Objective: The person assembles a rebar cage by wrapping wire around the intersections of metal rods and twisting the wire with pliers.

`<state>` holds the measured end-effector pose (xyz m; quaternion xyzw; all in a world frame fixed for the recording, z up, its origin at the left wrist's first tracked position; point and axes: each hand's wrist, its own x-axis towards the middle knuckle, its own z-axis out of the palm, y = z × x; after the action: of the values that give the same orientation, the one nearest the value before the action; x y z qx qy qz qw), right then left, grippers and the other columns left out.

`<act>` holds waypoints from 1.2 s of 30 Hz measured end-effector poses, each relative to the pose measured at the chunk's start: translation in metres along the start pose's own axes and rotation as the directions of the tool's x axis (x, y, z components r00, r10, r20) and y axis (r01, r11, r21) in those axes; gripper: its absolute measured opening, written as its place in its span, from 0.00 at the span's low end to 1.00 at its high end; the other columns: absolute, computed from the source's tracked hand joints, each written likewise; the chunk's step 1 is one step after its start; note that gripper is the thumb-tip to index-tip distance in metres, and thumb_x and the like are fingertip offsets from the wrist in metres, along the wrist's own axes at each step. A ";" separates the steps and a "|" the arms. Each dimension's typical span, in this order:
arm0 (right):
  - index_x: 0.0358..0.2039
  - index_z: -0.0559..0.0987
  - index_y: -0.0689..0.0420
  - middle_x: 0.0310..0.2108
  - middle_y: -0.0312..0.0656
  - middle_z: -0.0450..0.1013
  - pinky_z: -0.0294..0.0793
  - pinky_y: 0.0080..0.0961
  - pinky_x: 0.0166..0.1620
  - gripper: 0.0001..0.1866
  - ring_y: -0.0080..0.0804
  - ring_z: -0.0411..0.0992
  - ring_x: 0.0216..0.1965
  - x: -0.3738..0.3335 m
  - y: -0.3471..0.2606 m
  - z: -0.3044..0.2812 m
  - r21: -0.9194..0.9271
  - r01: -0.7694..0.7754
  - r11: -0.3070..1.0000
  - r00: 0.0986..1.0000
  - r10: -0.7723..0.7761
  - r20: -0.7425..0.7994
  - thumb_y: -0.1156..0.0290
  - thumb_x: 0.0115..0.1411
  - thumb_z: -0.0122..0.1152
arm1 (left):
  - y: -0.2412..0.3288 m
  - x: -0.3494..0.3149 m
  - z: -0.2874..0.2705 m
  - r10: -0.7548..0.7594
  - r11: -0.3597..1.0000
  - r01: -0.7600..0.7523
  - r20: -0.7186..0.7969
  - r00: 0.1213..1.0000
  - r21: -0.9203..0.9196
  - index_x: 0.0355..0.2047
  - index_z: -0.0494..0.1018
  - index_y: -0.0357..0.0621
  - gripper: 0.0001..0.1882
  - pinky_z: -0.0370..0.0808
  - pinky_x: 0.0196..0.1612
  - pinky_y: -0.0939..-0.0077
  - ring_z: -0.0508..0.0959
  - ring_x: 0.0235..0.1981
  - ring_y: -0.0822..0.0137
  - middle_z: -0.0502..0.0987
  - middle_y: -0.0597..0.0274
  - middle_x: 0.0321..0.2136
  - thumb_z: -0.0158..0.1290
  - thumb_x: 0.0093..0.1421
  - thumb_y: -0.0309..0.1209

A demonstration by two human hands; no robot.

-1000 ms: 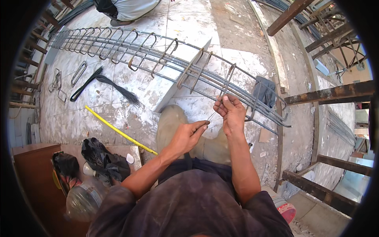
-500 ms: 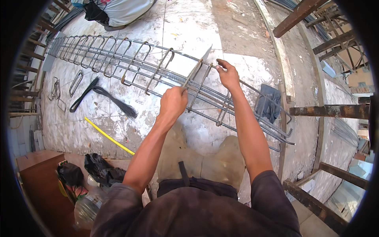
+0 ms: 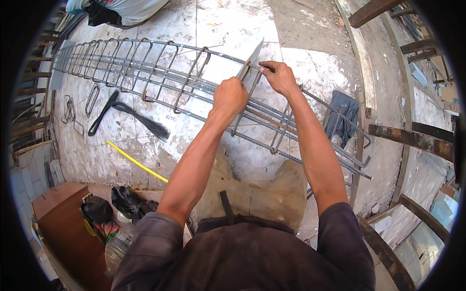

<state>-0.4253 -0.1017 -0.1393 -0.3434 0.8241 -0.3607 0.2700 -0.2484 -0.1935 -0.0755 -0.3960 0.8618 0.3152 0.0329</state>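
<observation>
A long rebar cage (image 3: 160, 72), made of straight ribbed bars ringed by rectangular stirrups, lies slantwise in front of me. My left hand (image 3: 230, 99) is closed around the side of a stirrup (image 3: 245, 69) near the cage's right half. Just beyond that fist a thin grey pointed piece (image 3: 256, 52) sticks up; its kind is unclear. My right hand (image 3: 277, 77) pinches the upper long bar with thumb and forefinger, beside the corner of another stirrup (image 3: 252, 88). Whether a small tie sits between those fingertips cannot be made out. My right forearm covers part of the cage.
Black tie wire (image 3: 138, 120) and loose stirrups (image 3: 92, 99) lie on the stained floor at left, near a yellow strip (image 3: 136, 161). Dark cloth (image 3: 341, 116) lies beneath the cage's right end. Rusty beams (image 3: 410, 139) jut in from the right. A brown cabinet (image 3: 60, 213) and bags stand lower left.
My left fist has moved up and right, closer to the upper bar. The right hand stays by the stirrup corner, its fingers slightly shifted. The whole view has shifted a little.
</observation>
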 end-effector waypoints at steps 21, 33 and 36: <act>0.39 0.88 0.61 0.33 0.38 0.83 0.75 0.27 0.32 0.12 0.27 0.75 0.29 0.082 0.008 0.007 0.214 -0.422 0.881 0.905 0.397 0.150 0.69 0.57 0.77 | 0.026 0.041 0.036 -0.103 0.993 0.100 -0.049 0.993 -0.064 0.37 0.85 0.39 0.21 0.80 0.46 0.48 0.85 0.40 0.39 0.85 0.40 0.34 0.58 0.66 0.47; 0.38 0.88 0.66 0.30 0.45 0.84 0.84 0.24 0.36 0.11 0.28 0.83 0.31 0.054 -0.005 -0.018 0.542 -0.197 0.817 0.951 0.294 -0.099 0.72 0.57 0.76 | 0.014 0.069 0.045 -0.143 0.964 0.160 0.092 0.985 -0.215 0.37 0.86 0.43 0.22 0.78 0.48 0.55 0.85 0.43 0.48 0.86 0.48 0.36 0.58 0.65 0.51; 0.38 0.88 0.64 0.29 0.45 0.84 0.82 0.28 0.39 0.12 0.29 0.83 0.31 0.032 0.000 -0.030 0.456 -0.047 0.889 0.987 0.111 -0.115 0.69 0.57 0.76 | 0.013 0.078 0.046 -0.117 0.967 0.143 0.132 0.984 -0.212 0.33 0.87 0.43 0.22 0.78 0.45 0.59 0.86 0.38 0.52 0.86 0.50 0.31 0.58 0.64 0.50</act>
<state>-0.4665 -0.1139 -0.1279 -0.2116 0.7478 -0.5535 0.2994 -0.3197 -0.2125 -0.1290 -0.4336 0.7901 0.4290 0.0604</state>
